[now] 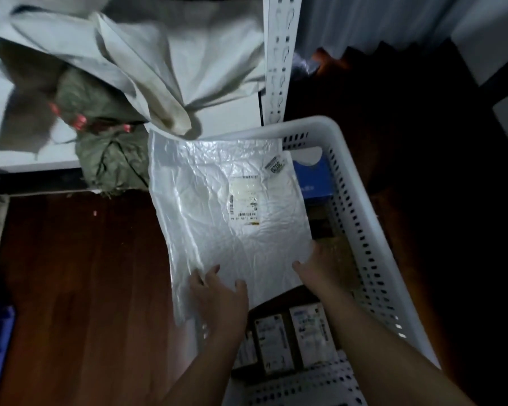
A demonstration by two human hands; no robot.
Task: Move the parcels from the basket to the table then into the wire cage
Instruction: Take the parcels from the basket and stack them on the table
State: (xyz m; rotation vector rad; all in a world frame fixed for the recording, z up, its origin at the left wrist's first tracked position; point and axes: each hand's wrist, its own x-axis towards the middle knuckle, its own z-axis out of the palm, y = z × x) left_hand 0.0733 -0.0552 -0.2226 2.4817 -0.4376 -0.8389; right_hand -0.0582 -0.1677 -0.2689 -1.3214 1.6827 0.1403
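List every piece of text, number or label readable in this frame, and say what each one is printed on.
White plastic mailer, small tag near its far right corner: digits, apparently "3020" upside down, uncertain.
Shipping label on the mailer's middle: barcode and printed lines, too blurred to read.
Labels on the boxes in the white basket: too small and blurred.
Blue box in the basket: faint marks, unreadable.
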